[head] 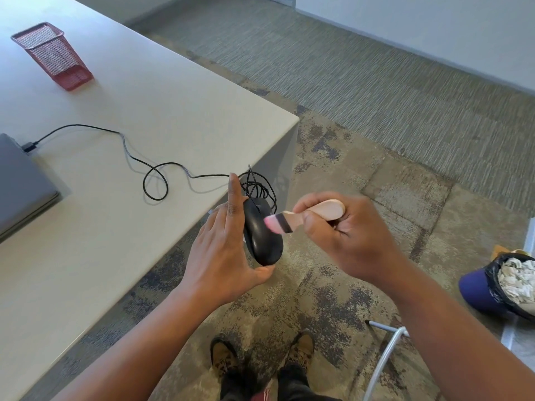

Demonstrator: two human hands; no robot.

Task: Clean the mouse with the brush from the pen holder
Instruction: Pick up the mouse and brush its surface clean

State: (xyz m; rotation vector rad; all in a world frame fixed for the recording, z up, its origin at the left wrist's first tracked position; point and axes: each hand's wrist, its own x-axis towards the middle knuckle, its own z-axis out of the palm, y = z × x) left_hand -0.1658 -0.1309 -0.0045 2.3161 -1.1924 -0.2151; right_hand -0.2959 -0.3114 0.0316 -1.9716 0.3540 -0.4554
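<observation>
Between the two hands, past the table (144, 117) edge, the right hand (347, 238) has its fingers (311, 224) curled tight around a wooden brush (304, 217), pink bristles touching the black mouse (262, 241). The left hand (223, 250) cradles the mouse, forefinger straight up. Farther left its cable (156, 175) trails to a laptop (20, 180); the red pen holder (53, 55) stands well beyond.

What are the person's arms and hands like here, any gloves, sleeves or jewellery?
Both arms are bare from the bottom of the picture up to the hands, with no sleeve showing. The left hand and the right hand wear no gloves. No ring, watch or bracelet shows on the fingers or wrists. The nails look short and unpainted.
</observation>
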